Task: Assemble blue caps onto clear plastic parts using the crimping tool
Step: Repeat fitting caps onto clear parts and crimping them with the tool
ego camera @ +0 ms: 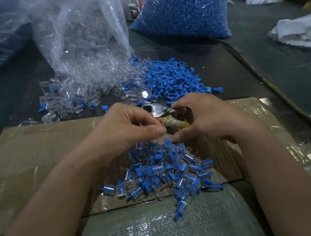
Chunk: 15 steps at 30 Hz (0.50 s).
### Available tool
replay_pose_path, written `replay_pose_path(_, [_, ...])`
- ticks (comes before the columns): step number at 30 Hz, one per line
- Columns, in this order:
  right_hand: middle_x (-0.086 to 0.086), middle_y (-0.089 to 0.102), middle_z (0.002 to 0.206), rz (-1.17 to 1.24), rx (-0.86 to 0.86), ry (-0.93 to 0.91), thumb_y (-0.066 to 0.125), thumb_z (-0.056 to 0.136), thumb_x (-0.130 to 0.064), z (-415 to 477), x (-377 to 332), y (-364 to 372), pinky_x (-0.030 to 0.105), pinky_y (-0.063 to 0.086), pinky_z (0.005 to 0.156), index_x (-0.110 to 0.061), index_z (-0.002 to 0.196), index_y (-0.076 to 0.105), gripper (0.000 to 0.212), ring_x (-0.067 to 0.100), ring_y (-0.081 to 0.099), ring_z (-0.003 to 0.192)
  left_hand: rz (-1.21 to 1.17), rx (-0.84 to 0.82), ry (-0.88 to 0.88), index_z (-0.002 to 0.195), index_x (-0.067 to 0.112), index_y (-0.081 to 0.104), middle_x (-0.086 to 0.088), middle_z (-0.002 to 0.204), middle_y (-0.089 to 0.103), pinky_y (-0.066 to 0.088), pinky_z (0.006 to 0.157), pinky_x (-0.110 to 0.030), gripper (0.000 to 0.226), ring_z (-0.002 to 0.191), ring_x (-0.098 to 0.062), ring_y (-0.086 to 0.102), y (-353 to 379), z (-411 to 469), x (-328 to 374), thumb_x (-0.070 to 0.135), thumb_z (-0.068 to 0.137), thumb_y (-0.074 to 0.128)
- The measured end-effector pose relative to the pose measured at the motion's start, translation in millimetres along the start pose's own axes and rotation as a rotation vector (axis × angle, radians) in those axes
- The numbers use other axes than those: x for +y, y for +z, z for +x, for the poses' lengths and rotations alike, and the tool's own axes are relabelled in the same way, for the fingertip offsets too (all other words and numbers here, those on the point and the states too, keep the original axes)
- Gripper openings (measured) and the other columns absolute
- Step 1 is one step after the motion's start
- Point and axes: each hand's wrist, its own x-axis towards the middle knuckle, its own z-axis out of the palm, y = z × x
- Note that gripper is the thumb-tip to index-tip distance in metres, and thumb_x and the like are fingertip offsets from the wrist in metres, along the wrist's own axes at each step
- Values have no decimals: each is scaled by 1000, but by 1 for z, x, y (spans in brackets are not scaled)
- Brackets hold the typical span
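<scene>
**Crimp step in hand: part fed to tool, centre frame**

- Right hand (207, 117) was wrapped round the tool (157, 110) at its rope-bound handles (172, 124). The metal head stuck out toward upper centre, between the two hands.
- Left hand (127, 128) was curled, with the thumb pressed toward the fingertips just left of the handles. It looked like a pinch, but whatever was held was hidden, so its grip could not be told.
- The hands were held close together, thumbs near but not clearly touching. Both forearms came in from the lower corners, with the wrists raised over the cardboard (34, 157).
- Stock: loose caps (171, 82) were heaped just above the tool head. Clear parts (88, 87) were spilled to their left, from the clear bag (79, 28). A full cap bag (183, 5) stood at upper centre-right.
- Finished pieces (159, 174) were piled directly under the hands, in lower centre.

Judged needs for a good crimp:
- The cap should be seated square on the clear part before the squeeze; a tilted cap would likely go on crooked or crack the shell.
- Left fingertips should be kept out of the head.
- One firm squeeze should be given, and the piece then dropped onto the pile below.
- Whether the head was open or closed could not be told; it was partly covered.
</scene>
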Motion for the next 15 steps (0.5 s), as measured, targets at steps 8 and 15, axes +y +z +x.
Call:
replay_pose_path(8, [-16, 43, 101, -39, -10, -28, 74, 66, -49, 1, 5, -3, 26, 32, 79, -28, 127, 50, 69, 6, 42, 97, 172, 686, 23, 79, 18, 67, 5, 72, 64, 48, 59, -9, 11, 59, 3, 58, -9, 12, -13, 7, 80, 67])
replay_pose_path(15, [-20, 45, 91, 22, -10, -18, 59, 70, -62, 2, 7, -3, 22, 36, 68, -29, 120, 56, 59, 2, 44, 87, 722, 668, -48, 111, 19, 65, -7, 112, 63, 44, 88, -37, 28, 96, -22, 58, -23, 24, -35, 20, 83, 65])
